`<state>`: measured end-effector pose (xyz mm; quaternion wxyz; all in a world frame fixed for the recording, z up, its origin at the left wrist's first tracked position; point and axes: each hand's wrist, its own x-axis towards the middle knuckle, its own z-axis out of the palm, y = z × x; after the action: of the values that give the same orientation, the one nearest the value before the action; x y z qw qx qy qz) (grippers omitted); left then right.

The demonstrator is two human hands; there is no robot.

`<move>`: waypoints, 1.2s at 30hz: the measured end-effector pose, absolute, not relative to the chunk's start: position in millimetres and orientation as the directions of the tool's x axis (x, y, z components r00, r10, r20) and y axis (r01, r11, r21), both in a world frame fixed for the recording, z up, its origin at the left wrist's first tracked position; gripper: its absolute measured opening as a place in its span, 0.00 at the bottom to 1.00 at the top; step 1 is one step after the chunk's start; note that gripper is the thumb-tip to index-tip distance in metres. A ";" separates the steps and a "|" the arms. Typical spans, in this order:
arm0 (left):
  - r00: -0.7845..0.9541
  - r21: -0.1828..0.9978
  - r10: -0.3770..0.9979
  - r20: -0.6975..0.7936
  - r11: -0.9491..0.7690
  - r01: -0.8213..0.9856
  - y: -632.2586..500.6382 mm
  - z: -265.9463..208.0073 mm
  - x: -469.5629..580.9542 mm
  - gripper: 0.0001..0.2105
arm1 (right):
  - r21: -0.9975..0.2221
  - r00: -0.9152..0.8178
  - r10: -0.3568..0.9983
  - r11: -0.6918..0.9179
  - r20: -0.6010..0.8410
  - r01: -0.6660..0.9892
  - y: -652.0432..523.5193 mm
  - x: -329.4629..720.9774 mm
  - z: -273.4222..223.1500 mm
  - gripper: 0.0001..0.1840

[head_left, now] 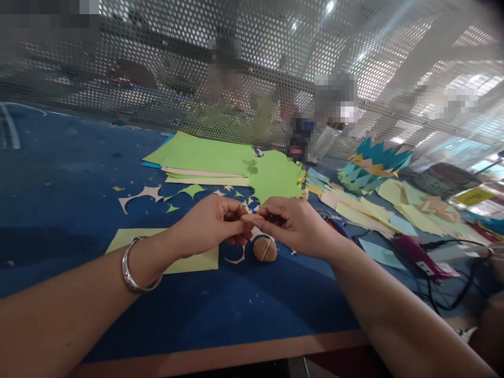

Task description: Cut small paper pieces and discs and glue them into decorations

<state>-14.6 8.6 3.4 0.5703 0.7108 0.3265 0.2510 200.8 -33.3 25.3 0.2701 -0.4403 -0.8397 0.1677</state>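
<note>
A grey perforated metal screen (165,63) stands along the far edge of the blue worktop (71,199), with a stack of light-green rectangular paper sheets (212,152) lying in front of it. Toward the right is a group of zigzag-edged paper rings in teal, yellow and mint (378,163), near a blurred grey rounded object (444,178). Closer in on that side, a magenta handheld tool (423,255) lies among black cables (464,291), just beside a pale-blue paper piece (381,253).

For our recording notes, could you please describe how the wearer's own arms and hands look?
Both forearms are sleeveless. A rounded, silver-coloured bangle circles the left one; none shows on the right. The left hand and right hand are ungloved.
</note>
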 end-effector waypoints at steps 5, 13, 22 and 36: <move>0.661 0.947 0.750 0.020 -0.227 0.229 8.4 4.6 -15.3 0.10 | -0.528 -0.471 0.833 0.550 0.291 0.646 -33.0 202.3 26.5 0.12; 0.620 0.828 0.776 0.117 -0.421 0.370 1.8 13.2 -17.9 0.08 | -0.526 -0.463 0.840 0.540 0.284 0.657 -31.9 203.3 26.2 0.12; 0.617 0.924 0.785 0.052 -0.273 0.269 4.1 5.9 -11.4 0.08 | -0.581 -0.465 0.842 0.529 0.272 0.618 -33.2 198.9 23.9 0.11; 0.592 0.967 0.803 0.075 -0.202 0.152 0.1 15.6 -9.3 0.09 | -0.613 -0.389 0.872 0.486 0.297 0.622 -33.9 197.5 23.2 0.06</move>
<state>-9.3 0.1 15.6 0.5357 0.7134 0.3344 0.3038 197.5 -33.9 23.2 0.3021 -0.4627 -0.8075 0.2066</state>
